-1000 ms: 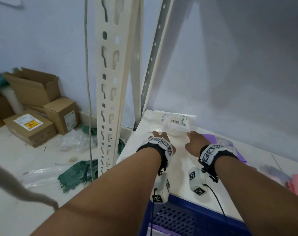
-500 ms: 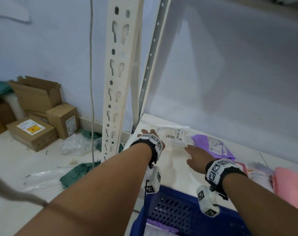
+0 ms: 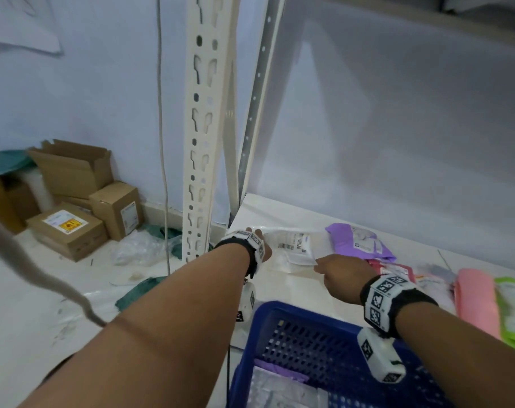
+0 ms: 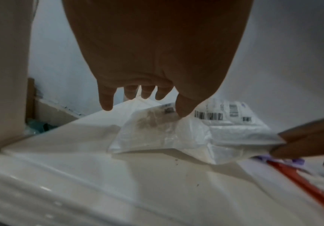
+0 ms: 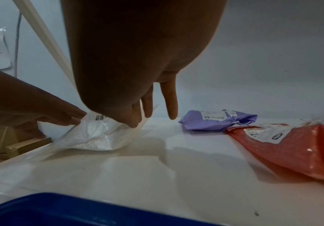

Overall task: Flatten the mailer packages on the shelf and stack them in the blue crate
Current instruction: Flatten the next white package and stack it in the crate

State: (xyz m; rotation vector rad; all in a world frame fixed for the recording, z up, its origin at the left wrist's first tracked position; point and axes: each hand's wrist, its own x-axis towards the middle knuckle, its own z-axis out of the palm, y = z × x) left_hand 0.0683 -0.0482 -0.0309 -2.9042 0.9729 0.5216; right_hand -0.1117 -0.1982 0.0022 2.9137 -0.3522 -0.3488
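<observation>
A white mailer (image 3: pixel 294 248) with a barcode label hangs just above the white shelf (image 3: pixel 291 287), held at both ends. My left hand (image 3: pixel 259 245) pinches its left corner, thumb on top (image 4: pixel 184 110) and fingers behind. My right hand (image 3: pixel 335 269) pinches the right edge between thumb and fingers (image 5: pixel 134 120), with the little finger sticking out. In the right wrist view the white mailer (image 5: pixel 99 134) sags, puffy in the middle. The blue crate (image 3: pixel 280 316) stands at the shelf's near edge below my right wrist, with flat mailers inside.
A crumpled purple mailer (image 3: pixel 356 241) lies right of the white one, then a red one (image 5: pixel 292 149), a pink one (image 3: pixel 474 298) and a green one (image 3: pixel 512 310). A slotted shelf upright (image 3: pixel 200 142) rises at the left. Cardboard boxes (image 3: pixel 73 213) sit on the floor.
Both hands went from lying flat on the white mailer to pinching its ends. The mailer has come off the shelf and nearer, toward the crate.
</observation>
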